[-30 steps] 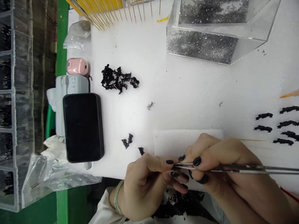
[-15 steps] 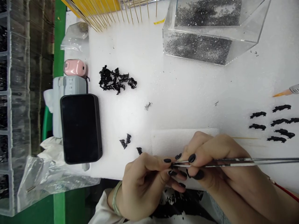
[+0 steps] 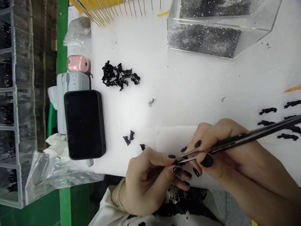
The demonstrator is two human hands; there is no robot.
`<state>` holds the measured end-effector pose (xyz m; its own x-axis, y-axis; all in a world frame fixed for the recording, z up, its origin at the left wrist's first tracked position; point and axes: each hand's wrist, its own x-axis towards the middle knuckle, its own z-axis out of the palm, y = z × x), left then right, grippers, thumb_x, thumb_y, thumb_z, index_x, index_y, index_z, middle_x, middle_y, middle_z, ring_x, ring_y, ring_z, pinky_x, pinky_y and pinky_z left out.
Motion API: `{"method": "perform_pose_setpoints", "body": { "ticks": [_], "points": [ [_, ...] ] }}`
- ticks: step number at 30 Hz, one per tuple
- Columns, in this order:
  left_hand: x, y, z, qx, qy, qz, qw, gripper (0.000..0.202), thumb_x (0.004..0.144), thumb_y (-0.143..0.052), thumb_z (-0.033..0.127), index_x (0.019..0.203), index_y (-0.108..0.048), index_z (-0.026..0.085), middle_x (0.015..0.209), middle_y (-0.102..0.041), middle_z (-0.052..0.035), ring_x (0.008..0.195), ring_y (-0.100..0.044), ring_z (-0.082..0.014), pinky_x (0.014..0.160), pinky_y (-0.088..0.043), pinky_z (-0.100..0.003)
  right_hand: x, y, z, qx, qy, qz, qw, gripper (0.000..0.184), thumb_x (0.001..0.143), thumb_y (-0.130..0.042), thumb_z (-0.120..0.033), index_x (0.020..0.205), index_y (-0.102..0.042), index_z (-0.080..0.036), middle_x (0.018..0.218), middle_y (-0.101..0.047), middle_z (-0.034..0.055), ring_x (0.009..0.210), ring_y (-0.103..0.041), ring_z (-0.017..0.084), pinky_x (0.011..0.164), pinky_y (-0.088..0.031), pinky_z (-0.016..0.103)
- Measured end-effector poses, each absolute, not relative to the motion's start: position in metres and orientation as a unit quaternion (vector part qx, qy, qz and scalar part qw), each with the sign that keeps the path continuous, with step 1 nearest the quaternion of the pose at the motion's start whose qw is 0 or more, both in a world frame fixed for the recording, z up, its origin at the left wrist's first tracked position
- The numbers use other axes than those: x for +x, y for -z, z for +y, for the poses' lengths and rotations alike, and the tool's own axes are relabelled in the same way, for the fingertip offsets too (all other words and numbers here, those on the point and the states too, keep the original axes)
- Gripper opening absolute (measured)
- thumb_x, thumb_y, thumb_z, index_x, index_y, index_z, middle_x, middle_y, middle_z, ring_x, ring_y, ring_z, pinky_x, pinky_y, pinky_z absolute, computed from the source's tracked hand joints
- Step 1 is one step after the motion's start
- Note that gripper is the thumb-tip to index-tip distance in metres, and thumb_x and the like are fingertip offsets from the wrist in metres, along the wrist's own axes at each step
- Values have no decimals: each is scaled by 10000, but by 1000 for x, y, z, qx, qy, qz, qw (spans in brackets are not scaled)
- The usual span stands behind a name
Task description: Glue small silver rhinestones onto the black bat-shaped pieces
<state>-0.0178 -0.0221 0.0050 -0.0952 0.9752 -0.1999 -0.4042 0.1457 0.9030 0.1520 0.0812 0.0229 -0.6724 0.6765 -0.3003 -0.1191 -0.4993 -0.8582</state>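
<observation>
Near the table's front edge, my left hand (image 3: pixel 148 185) pinches a tiny black piece (image 3: pixel 176 162) between thumb and forefinger; fingertips hide most of it. My right hand (image 3: pixel 225 150) is closed around a pair of tweezers (image 3: pixel 249 137), whose tips meet the piece at my left fingertips. Whether the tips grip it, I cannot tell. Just beyond my left hand lie a few black bat-shaped pieces (image 3: pixel 128 138). Farther off is a tangled heap of black pieces (image 3: pixel 117 75), with a small pile of silvery bits (image 3: pixel 151 102) to its right.
A black phone (image 3: pixel 84 125), a pink case (image 3: pixel 77 63) and a plastic bag (image 3: pixel 47 175) line the left side. A clear box (image 3: pixel 199 51) of tiny dark bits stands at the back, near thin wooden sticks (image 3: pixel 127 6). Several black pieces (image 3: pixel 268 110) lie in rows at right.
The tweezers have swung from level to slanting, their back end rising at the right. My right hand has turned with them. My left hand keeps its pinch; the whole view has shifted slightly.
</observation>
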Motion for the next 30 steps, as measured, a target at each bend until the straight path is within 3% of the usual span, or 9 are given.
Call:
{"method": "perform_pose_setpoints", "body": {
  "ticks": [6,11,25,30],
  "points": [
    [-17,-5,-21,306,-578,472,591,424,985,-560,-111,1207,-682,229,1037,-836,-4,860,-849,-190,696,-751,-268,155,-22,80,-318,-788,-467,247,131,1091,-568,-217,1069,-570,-346,875,-655,-26,788,-683,126,690,-623,197],
    [-18,-5,-21,314,-577,470,590,417,981,-563,-115,1193,-680,224,1050,-828,-11,867,-849,-196,697,-754,-278,156,-17,81,-295,-791,-488,224,153,1120,-500,-226,1121,-524,-377,931,-634,-29,828,-677,132,713,-643,233],
    [-18,-2,-21,319,-573,474,588,408,990,-578,-88,1192,-688,248,1042,-830,13,856,-850,-190,696,-751,-265,158,-17,83,-284,-792,-495,215,133,1134,-468,-244,1119,-505,-372,929,-617,-21,815,-665,150,687,-637,284],
    [-18,-2,-19,328,-572,476,582,408,984,-576,-96,1189,-695,235,1012,-832,9,845,-850,-196,691,-751,-264,157,-17,85,-287,-765,-532,223,127,1136,-461,-237,1120,-498,-357,911,-627,-28,827,-651,133,690,-630,249]
  ]
}}
